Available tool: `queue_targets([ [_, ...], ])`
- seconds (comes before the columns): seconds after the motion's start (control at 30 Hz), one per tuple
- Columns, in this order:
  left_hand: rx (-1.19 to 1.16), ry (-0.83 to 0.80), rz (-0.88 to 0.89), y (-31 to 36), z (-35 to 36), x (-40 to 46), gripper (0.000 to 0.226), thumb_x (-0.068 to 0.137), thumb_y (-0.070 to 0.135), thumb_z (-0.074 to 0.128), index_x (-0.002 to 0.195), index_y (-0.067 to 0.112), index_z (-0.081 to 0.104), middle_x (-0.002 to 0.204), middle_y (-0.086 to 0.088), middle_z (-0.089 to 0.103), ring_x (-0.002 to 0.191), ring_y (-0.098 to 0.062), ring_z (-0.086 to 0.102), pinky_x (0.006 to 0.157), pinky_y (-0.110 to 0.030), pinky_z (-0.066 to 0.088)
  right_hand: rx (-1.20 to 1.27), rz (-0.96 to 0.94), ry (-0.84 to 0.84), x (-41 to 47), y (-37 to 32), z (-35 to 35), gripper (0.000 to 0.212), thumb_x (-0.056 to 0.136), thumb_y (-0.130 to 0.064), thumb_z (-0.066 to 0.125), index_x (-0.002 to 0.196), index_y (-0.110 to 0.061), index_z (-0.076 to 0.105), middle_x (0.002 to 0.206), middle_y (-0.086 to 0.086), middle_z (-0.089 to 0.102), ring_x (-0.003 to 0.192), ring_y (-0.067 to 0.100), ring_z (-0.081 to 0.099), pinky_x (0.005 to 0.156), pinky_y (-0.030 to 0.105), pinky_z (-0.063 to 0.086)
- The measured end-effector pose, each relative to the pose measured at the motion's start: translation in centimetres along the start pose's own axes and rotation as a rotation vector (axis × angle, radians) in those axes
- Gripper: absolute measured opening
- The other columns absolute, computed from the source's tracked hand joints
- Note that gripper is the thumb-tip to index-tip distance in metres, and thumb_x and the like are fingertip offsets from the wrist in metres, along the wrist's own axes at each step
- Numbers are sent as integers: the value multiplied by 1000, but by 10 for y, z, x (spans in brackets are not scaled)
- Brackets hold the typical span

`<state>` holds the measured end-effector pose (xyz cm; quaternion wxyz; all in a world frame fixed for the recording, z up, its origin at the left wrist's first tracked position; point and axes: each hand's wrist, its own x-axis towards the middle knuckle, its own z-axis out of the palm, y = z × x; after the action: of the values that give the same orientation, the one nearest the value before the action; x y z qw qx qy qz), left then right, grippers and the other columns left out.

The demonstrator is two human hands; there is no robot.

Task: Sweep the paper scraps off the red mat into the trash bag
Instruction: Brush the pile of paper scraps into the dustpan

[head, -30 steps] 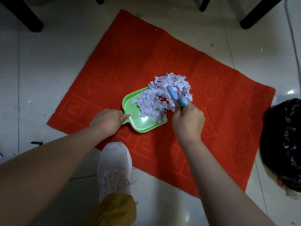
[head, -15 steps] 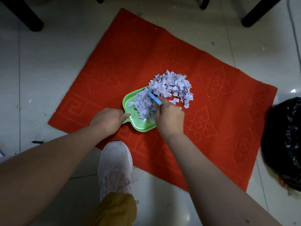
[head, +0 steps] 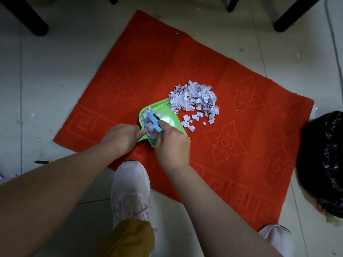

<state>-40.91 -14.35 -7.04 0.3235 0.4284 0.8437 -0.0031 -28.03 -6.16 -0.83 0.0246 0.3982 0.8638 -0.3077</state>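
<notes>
From the head camera I look straight down at a red mat point(head: 185, 71) lying askew on pale floor tiles point(head: 55, 62). My left hand point(head: 120, 138) curls round the handle of a green dustpan point(head: 167, 115), which sits on the mat with its open edge facing the heap. My right hand point(head: 171, 145) grips a small blue brush point(head: 154, 123), its fingers wrapped round it, and the brush head is down in the back corner of the pan, among a clump of paper scraps point(head: 194, 99) already gathered there. The larger heap of scraps lies on the mat at the pan's mouth, just overlapping its lip, with a few loose pieces scattered to the right of the pan. A black trash bag point(head: 323, 164) stands at the right edge of the view, touching the mat's corner. Below, I see a white sneaker point(head: 130, 191) with its toe on the mat's near edge and a mustard trouser leg point(head: 131, 238). Dark furniture legs point(head: 27, 17) stand at the top.
</notes>
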Motion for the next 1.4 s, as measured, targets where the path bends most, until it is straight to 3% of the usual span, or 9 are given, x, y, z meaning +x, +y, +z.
queue_targets([
  [0.1, 11, -1, -13, 1, 0, 0, 57, 97, 55, 28, 78, 9, 56, 76, -8, 60, 77, -27, 57, 65, -36, 40, -12, 3, -15, -3, -2, 0, 36, 93, -20, 45, 128, -24, 53, 104, 8, 68, 94, 31, 61, 65, 29, 29],
  [0.27, -3, 0, 1, 0, -1, 0, 55, 97, 55, 28, 67, 13, 48, 66, -3, 53, 72, -24, 53, 64, -35, 39, 0, 49, 79, 2, 3, -10, 33, 96, -23, 44, 127, -24, 54, 102, 7, 68, 93, 31, 61, 65, 29, 26],
  [0.47, -3, -17, 9, -1, -1, 0, 53, 98, 54, 27, 68, 15, 47, 65, 1, 51, 70, -22, 51, 64, -34, 37, 74, 176, 186, 7, 10, -35, 26, 98, -28, 44, 101, -8, 61, 89, 15, 67, 85, 37, 59, 63, 31, 25],
  [0.67, -9, 12, 31, -1, -1, -1, 52, 98, 53, 27, 64, 17, 42, 63, 1, 47, 69, -23, 49, 62, -34, 35, 327, 283, 328, 18, 30, -34, 26, 94, -33, 52, 85, -11, 61, 78, 9, 69, 77, 29, 63, 65, 37, 45],
  [0.77, -6, 12, 24, 0, -1, -1, 53, 98, 54, 27, 64, 17, 42, 63, 1, 48, 69, -23, 49, 61, -33, 35, 341, 306, 348, 23, 41, -38, 28, 93, -34, 54, 79, -11, 61, 74, 9, 69, 72, 26, 63, 62, 35, 43],
  [0.97, -19, 13, 12, -1, 2, 0, 53, 97, 55, 27, 64, 16, 43, 64, 1, 48, 70, -24, 50, 62, -35, 38, 269, 327, 421, 36, 64, -55, 34, 94, -36, 50, 88, -6, 65, 80, 13, 69, 77, 31, 62, 67, 41, 46],
  [1.17, -27, 22, 16, 4, 2, 2, 54, 97, 54, 29, 66, 13, 44, 65, -1, 51, 71, -25, 53, 62, -35, 38, 147, 367, 491, 47, 83, -74, 32, 97, -36, 46, 93, -8, 62, 82, 14, 66, 79, 35, 60, 66, 37, 40],
  [1.4, -14, 12, 20, 5, 1, 3, 54, 97, 54, 29, 64, 14, 42, 64, -1, 50, 69, -24, 52, 62, -35, 37, -57, 254, 256, 50, 65, -63, 30, 98, -30, 45, 107, -6, 62, 100, 18, 66, 93, 39, 59, 65, 34, 31],
])
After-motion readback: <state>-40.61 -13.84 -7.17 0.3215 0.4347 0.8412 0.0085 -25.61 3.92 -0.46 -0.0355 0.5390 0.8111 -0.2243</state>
